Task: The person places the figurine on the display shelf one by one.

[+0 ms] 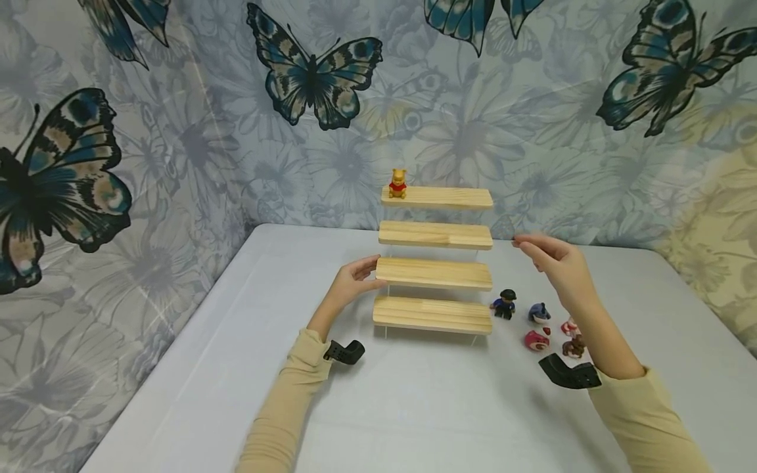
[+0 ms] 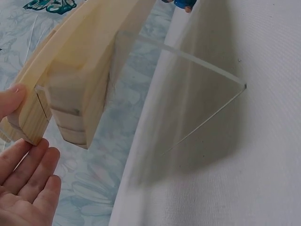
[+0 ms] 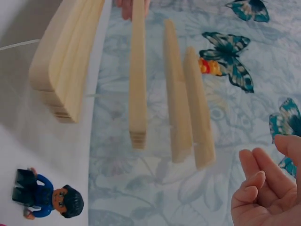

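Note:
A four-tier wooden display shelf (image 1: 434, 272) with clear supports stands on the white table. My left hand (image 1: 357, 279) grips the left end of its second board from the bottom. Thumb and fingers (image 2: 29, 165) lie on opposite sides of that board in the left wrist view. On the top board's left end sits a yellow bear figure in a red shirt (image 1: 398, 184). My right hand (image 1: 558, 266) is raised to the right of the shelf, its fingers loosely bent around nothing. Below it stands a toy figure in blue with black hair (image 1: 504, 305).
Right of the shelf lie a blue figure (image 1: 539, 313), a round pink figure (image 1: 536, 340), a brown figure (image 1: 573, 347) and a pink-and-white figure (image 1: 570, 327), partly behind my right forearm. A butterfly-patterned backdrop (image 1: 331, 164) rises behind the table (image 1: 195, 374).

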`<state>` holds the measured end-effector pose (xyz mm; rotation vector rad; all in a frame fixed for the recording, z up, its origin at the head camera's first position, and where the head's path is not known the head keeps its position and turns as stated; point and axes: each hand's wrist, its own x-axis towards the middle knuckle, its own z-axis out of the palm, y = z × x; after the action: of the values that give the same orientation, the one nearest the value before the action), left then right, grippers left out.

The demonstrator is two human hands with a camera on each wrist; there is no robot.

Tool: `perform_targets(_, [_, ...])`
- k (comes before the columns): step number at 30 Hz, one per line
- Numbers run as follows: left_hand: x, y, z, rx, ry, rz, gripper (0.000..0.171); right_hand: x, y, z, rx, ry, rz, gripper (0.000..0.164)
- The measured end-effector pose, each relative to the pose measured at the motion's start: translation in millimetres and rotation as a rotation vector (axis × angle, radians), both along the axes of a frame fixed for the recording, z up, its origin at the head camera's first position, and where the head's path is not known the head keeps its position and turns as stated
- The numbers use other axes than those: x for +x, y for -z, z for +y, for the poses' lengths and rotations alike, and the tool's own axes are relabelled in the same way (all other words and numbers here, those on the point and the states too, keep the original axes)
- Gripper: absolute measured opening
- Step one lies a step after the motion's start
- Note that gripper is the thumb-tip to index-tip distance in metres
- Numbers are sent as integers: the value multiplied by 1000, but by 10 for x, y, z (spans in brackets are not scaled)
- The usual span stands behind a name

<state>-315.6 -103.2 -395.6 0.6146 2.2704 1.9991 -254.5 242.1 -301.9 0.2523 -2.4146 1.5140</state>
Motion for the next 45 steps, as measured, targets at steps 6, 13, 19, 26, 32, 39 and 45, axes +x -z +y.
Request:
perform_targets(6, [122,-201,-11,-26,27,5,60,45,104,88,34,6,-5,36])
perform_targets(13, [25,-53,10,-51,30,21,62,94,352,275,-7,-2,-50,36])
perform_targets(19, [-2,-10,23,-79,0,26,62,149,402,321,-51,5,-90,35])
perform_targets(26, [191,-289,42,-103,24,22,59,220,421,340,-28,15,-135,29])
perform_targets(32, [132,-184,36,-112,5,29,59,123,738,544,-20,20,-216,45])
perform_targets(39, [42,-48,38,-122,-54,67,55,59,1035,730,-39,-7,-256,54])
perform_targets(45, [24,3,35,-150,-83,79,56,223,889,582,-16,11,-276,51])
